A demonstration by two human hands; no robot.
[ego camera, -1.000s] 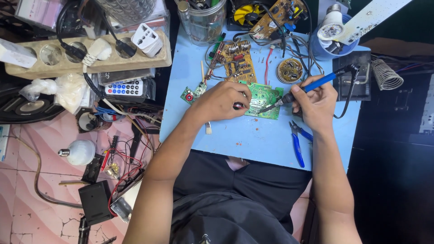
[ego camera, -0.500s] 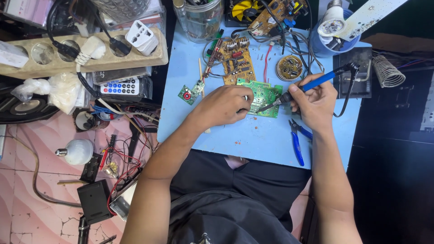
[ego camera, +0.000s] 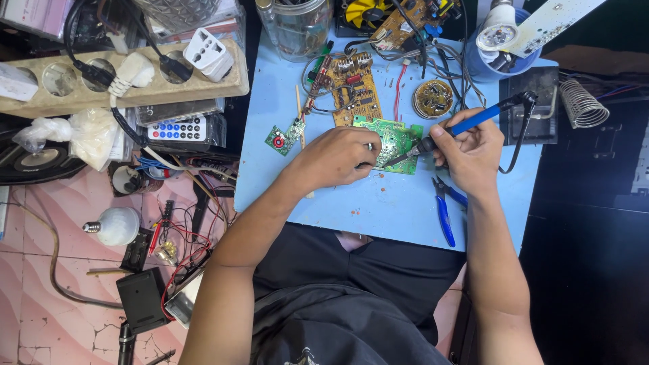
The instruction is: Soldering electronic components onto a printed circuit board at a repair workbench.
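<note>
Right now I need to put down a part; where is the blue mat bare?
Bare: the blue mat near the front edge, between left hand and blue pliers. Crowded: the far edge, with brown board, jar, wires.

Small blue table [ego camera: 378, 209], green circuit board [ego camera: 399, 138], brown circuit board [ego camera: 355, 88], blue-handled pliers [ego camera: 445, 213], glass jar [ego camera: 297, 27]

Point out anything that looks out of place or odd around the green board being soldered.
Nothing looks damaged at the green board, which the left hand steadies while the right hand holds the soldering iron. The oddities are clutter: a bulb, loose wires and a black box lie on the floor.
</note>
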